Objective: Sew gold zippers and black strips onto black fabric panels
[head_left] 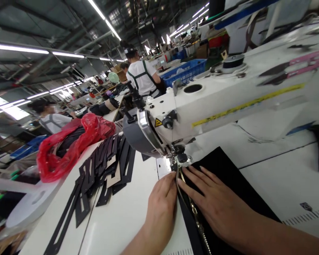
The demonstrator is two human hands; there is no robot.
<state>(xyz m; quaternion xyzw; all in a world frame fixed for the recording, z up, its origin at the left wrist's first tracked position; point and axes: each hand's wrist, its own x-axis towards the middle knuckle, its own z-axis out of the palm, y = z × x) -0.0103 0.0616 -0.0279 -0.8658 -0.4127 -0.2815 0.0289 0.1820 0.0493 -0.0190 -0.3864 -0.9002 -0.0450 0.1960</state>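
Observation:
A black fabric piece lies under the needle area of a white sewing machine. Along it runs a metal-toothed zipper, its upper end close to the presser foot. My right hand rests flat on the fabric to the right of the zipper, fingers spread and holding nothing. On the other side, my left hand has its fingers pressed together at the fabric's left edge, gripping it beside the zipper. The left fingertips are partly hidden, just in front of the presser foot.
Several black slotted pieces lie piled left of the machine. Beyond them sits a red plastic bag. Pink-handled snips and a yellow tape measure are on the machine arm. A co-worker is behind, near a blue crate.

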